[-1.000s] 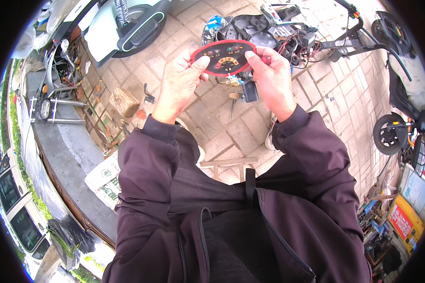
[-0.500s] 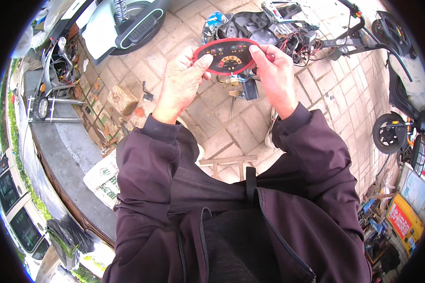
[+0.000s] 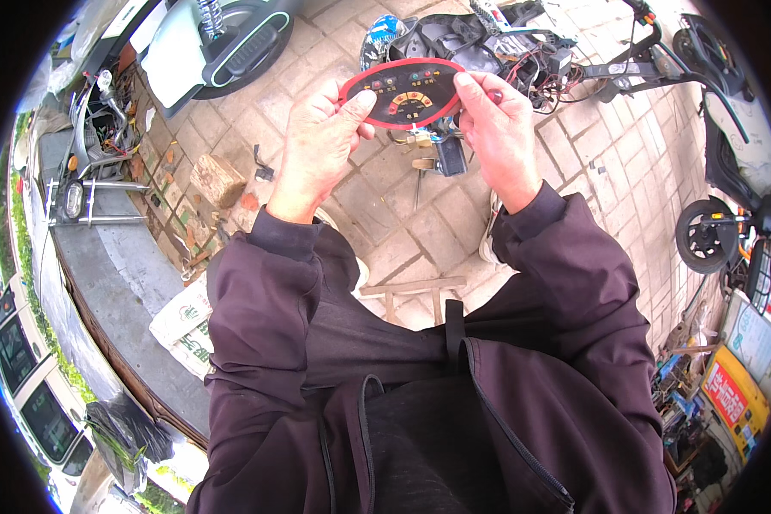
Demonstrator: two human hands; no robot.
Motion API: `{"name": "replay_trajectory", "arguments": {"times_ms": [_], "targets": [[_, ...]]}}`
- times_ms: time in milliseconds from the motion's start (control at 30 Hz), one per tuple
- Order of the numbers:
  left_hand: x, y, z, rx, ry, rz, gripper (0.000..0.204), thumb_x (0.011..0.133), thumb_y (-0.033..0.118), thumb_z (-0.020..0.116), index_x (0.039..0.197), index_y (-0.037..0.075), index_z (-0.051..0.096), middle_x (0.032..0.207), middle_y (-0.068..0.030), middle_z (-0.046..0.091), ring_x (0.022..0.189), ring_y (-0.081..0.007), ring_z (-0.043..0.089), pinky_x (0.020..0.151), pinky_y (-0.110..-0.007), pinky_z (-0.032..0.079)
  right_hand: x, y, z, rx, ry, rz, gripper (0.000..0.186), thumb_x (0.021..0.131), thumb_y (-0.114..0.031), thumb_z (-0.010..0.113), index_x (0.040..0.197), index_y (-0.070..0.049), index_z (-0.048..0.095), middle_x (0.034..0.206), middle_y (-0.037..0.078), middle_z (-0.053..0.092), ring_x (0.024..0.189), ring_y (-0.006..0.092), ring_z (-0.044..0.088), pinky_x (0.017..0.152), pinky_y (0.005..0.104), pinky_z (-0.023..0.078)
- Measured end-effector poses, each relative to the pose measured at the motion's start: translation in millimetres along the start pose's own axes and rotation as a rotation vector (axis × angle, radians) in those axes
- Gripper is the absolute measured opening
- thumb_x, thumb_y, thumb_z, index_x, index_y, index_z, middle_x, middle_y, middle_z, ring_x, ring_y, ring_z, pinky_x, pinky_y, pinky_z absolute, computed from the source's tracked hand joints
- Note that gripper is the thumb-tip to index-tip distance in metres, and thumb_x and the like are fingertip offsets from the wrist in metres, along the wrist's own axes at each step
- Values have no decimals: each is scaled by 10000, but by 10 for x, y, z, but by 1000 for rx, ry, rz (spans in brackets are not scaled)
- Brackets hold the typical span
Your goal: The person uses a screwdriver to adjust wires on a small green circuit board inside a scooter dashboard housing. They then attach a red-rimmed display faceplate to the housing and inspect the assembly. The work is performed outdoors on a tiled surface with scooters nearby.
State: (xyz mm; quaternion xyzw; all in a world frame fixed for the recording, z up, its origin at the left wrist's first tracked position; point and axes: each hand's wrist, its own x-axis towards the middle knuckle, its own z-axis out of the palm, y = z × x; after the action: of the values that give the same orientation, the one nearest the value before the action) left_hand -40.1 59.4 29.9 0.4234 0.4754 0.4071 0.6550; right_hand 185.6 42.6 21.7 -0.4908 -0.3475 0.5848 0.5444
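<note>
Both my hands hold an oval scooter instrument panel [image 3: 424, 83] out in front of me, with its face turned up toward me. It has a red rim, a black face, small coloured indicator symbols and an arc-shaped gauge. My left hand [image 3: 315, 150] pinches the left end, thumb on the face. At the right end, my right hand [image 3: 504, 141] grips the edge with the thumb on top; its other fingers are partly hidden underneath. Below the panel, a dark block-shaped part [image 3: 451, 158] with wires shows above the paving; I cannot tell whether it is attached to the panel.
A wooden block [image 3: 218, 179] lies on the paving to the left. Black scooter parts [image 3: 454, 41] and tangled wires [image 3: 544, 73] are beyond my hands. A pale scooter body [image 3: 176, 60] stands far left, and a black wheel [image 3: 705, 240] is at right.
The panel has shifted slightly left and away from me, and its right end now sits a little higher than its left. Both hands keep their hold on it.
</note>
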Motion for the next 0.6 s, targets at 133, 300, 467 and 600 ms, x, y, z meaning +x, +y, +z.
{"name": "replay_trajectory", "arguments": {"times_ms": [133,300,467,600], "targets": [[-3,4,5,4,35,6,238,1009,210,706,1110,-3,677,753,-15,653,563,-16,452,504,-183,330,2,47,95,-32,-94,-92,312,940,-55,755,1202,55,625,964,36,713,813,59,636,705,221,533],[13,-20,-3,13,46,9,236,1013,215,702,1138,19,657,746,0,652,517,7,439,461,-157,317,-51,77,166,-251,-67,-177,470,850,-14,815,1243,70,571,1076,103,719,954,111,673,812,254,565],[17,-19,-3,13,36,26,233,1021,211,691,1153,24,646,743,4,651,501,17,425,448,-148,308,-35,37,149,-267,-60,-154,428,873,-28,797,1244,52,599,1008,62,719,896,88,658,776,248,557],[10,-15,19,24,38,12,220,1028,208,681,1135,18,651,746,-1,651,512,18,426,458,-147,308,-25,4,90,-297,-6,-84,269,965,-83,716,1200,39,664,863,-7,686,744,38,591,660,218,500]]}}
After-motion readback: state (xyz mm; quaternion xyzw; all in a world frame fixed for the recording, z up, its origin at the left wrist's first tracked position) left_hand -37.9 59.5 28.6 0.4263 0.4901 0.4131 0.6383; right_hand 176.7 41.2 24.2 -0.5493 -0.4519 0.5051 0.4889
